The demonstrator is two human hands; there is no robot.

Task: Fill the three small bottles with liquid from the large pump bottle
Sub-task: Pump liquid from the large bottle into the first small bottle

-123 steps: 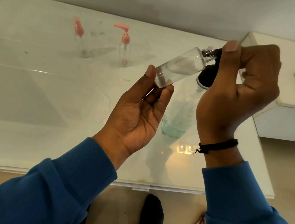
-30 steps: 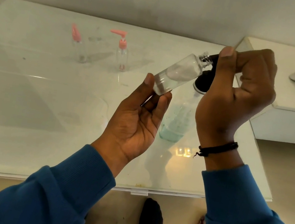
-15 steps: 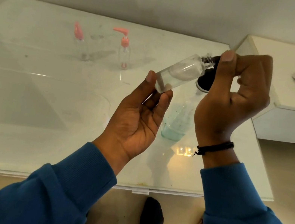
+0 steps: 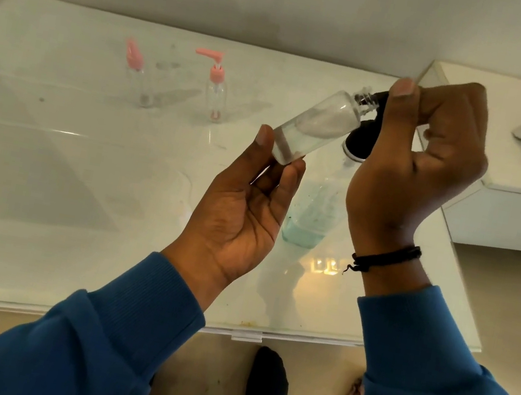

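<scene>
Left hand (image 4: 243,208) palm-up pinching tilted small bottle (image 4: 316,127) base, right hand (image 4: 423,156) gripping black pump (image 4: 363,139) at its neck

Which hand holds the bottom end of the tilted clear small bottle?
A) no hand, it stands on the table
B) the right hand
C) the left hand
C: the left hand grips the base of the small bottle with thumb and fingers, while the right hand is at its neck.

Soft, even daylight — glare on the glass table (image 4: 44,194); edges bowed.
</scene>
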